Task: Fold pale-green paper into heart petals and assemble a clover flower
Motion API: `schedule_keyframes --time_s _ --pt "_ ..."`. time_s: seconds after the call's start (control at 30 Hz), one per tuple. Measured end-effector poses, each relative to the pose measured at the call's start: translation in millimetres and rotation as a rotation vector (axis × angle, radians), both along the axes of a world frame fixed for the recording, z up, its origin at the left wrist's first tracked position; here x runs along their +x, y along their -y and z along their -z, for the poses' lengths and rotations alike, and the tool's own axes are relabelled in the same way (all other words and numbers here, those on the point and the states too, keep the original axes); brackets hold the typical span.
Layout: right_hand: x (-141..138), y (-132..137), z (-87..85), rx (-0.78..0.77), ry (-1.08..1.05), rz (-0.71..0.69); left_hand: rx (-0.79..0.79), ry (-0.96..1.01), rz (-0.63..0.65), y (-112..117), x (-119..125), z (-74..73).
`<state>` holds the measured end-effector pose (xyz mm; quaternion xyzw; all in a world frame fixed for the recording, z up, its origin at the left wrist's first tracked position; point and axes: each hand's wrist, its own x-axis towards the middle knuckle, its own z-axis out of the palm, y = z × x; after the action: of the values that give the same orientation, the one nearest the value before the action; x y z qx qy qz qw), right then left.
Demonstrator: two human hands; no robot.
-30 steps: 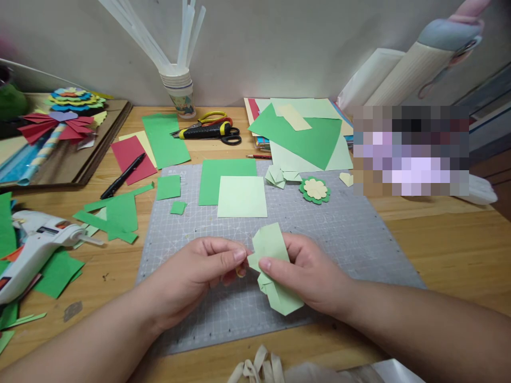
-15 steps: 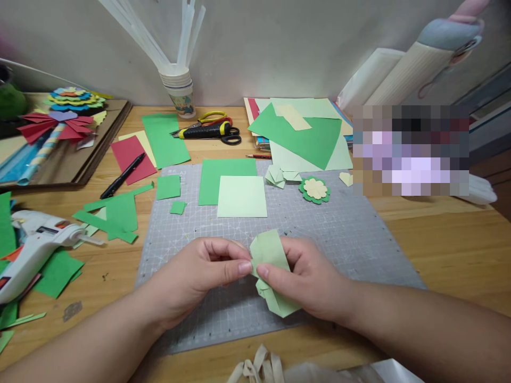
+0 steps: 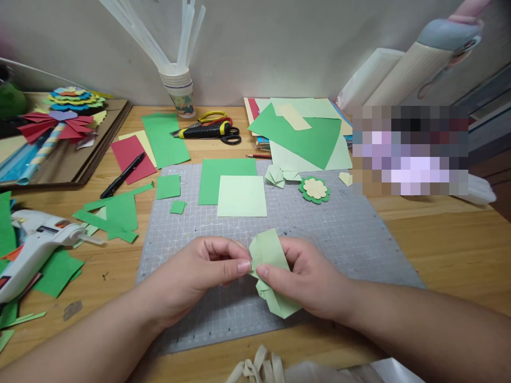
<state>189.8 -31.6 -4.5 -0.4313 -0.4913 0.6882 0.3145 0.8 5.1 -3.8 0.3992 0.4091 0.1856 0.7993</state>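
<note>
A folded piece of light green paper (image 3: 268,249) is held over the near middle of the grey cutting mat (image 3: 339,255). My right hand (image 3: 305,271) grips it from the right, thumb on top and the other fingers behind. With thumb and forefinger, my left hand (image 3: 217,271) pinches the paper's left edge. Small folds show at the paper's lower left, beside my right thumb. Beyond my hands lie a pale green square (image 3: 241,197) and a darker green sheet (image 3: 208,181) partly under it. Small folded pale green pieces (image 3: 279,176) and a layered paper flower (image 3: 314,190) sit to their right.
At the left are a glue gun (image 3: 43,244), green scraps (image 3: 120,215) and a black pen (image 3: 123,175). Scissors (image 3: 231,135), a utility knife (image 3: 205,130), a paper cup (image 3: 181,101) with clear sticks and a paper stack (image 3: 307,133) stand toward the wall.
Hardly anything differs. Both hands keep their hold on the light green paper, which has tilted very slightly.
</note>
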Motion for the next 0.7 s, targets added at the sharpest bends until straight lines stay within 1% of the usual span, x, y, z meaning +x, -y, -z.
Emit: schedule_keyframes --time_s 0.17,0.5,0.6,0.7 --pt "0.3 0.1 0.1 0.035 0.003 -0.011 -0.010 -0.003 0.015 1.1 1.3 -0.4" --pt "-0.8 0.7 -1.4 -0.007 -0.007 -0.022 0.016 -0.046 0.021 1.1 1.6 -0.3" --pt "-0.2 1.2 -0.7 -0.023 -0.008 -0.036 0.100 -0.098 0.035 2.1 3.4 -3.5" --pt "0.0 2.0 0.4 -0.031 0.017 -0.056 0.253 -0.152 0.042 5.0 6.1 -7.0"
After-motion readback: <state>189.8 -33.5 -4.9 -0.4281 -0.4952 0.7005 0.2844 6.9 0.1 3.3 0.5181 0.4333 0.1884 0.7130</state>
